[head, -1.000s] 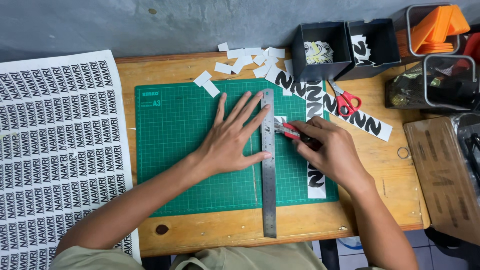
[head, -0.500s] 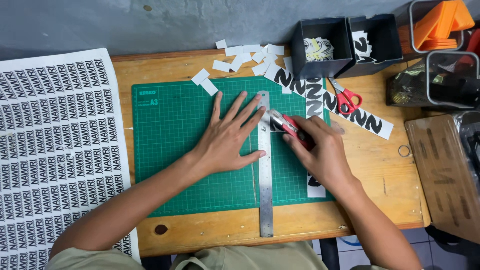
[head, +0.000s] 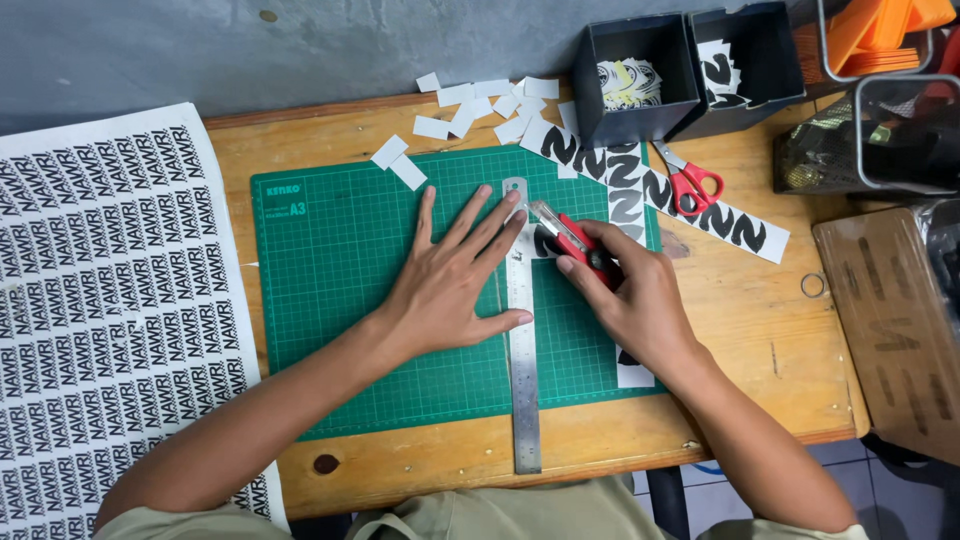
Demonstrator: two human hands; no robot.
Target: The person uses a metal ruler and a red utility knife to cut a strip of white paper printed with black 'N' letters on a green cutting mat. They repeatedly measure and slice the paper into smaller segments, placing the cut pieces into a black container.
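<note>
Cutting a printed strip along the ruler
Left hand [head: 450, 290], fingers released, flattens the long steel ruler [head: 522, 330] on the green cutting mat [head: 340, 290]; right hand [head: 635, 300] grasps the red utility knife [head: 572, 238] beside it; a shifting ruler could skew the cut

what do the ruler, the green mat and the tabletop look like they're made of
The ruler looks like steel: grey, thin, with a dull sheen; the left hand presses it flat. The green cutting mat seems to be matte rubbery plastic with a printed white grid, though the exact material is unclear. The tabletop looks like light varnished wood, with visible grain, knots and stains.
</note>
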